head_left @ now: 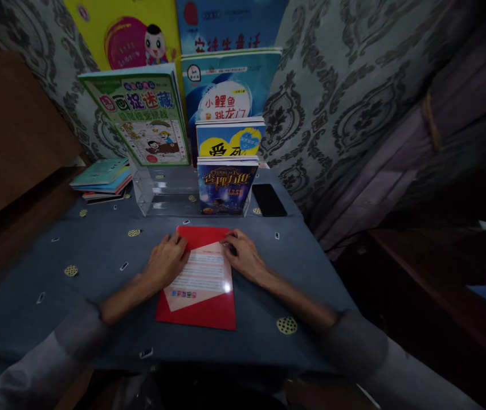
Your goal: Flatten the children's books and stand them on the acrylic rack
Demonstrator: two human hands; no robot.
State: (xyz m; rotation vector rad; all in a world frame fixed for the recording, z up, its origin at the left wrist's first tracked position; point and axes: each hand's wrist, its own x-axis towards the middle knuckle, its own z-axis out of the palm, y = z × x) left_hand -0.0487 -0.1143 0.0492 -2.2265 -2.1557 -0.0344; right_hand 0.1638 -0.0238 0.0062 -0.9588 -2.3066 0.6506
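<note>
A red book (200, 316) with a pale slanted panel of print lies flat on the cloth-covered table in front of me. Small coloured lettering runs near the panel's lower edge, and a bright glare spot shows on the right of its glossy surface. My left hand (168, 259) holds the book's upper left edge with its fingers bent over the cover. At the upper right edge, my right hand (243, 254) grips the book between thumb and fingers. Something small and dark shows beside the right fingers; I cannot make out what it is.
Behind the book stands a clear acrylic rack (170, 199) with several upright books, including a green picture book (157, 134) and a dark blue book (225, 188). A black phone (269, 200) lies right of it. Stacked books (99, 181) sit left on the blue tablecloth (97, 245).
</note>
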